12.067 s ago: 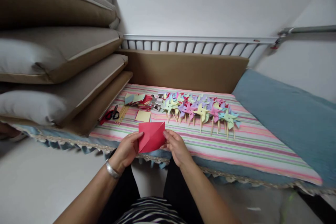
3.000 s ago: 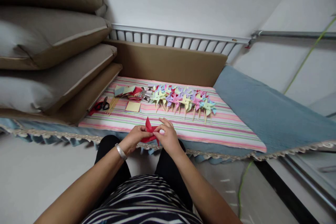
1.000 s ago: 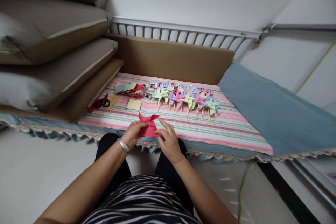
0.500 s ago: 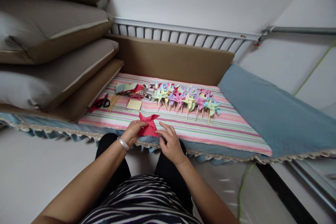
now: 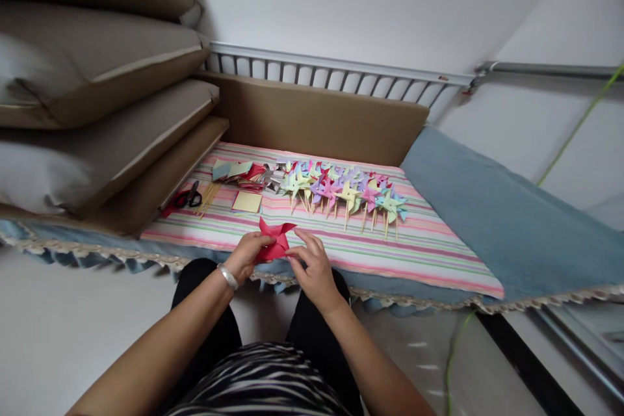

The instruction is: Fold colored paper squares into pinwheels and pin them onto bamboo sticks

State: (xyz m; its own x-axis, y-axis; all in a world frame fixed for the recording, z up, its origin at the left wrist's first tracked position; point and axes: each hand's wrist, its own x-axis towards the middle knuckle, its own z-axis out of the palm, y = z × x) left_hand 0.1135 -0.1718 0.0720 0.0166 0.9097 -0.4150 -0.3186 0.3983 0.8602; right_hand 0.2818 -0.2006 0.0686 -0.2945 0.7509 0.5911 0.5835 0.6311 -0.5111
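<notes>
A red paper pinwheel (image 5: 277, 242) without a stick is held over the near edge of the striped cloth. My left hand (image 5: 249, 253) grips its left side, thumb pressed on the folded middle. At its right side, my right hand (image 5: 312, 268) pinches a lower blade between thumb and fingers, while the index finger reaches along the upper right tip. Just beyond lies a small stack of square paper (image 5: 247, 202), pale yellow on top. Several finished pinwheels (image 5: 348, 192) in mixed colours rest on wooden sticks to the right.
Scissors (image 5: 189, 196) and loose wooden sticks (image 5: 208, 198) lie at the left on the striped cloth (image 5: 424, 250). Behind them are more coloured papers (image 5: 234, 169). Big cushions (image 5: 97, 58) are stacked at the left; a brown board (image 5: 316, 114) stands along the back.
My right hand's thumb and fingers have closed in on the lower right blade of the red pinwheel. My left hand keeps its grip. The camera view has shifted slightly.
</notes>
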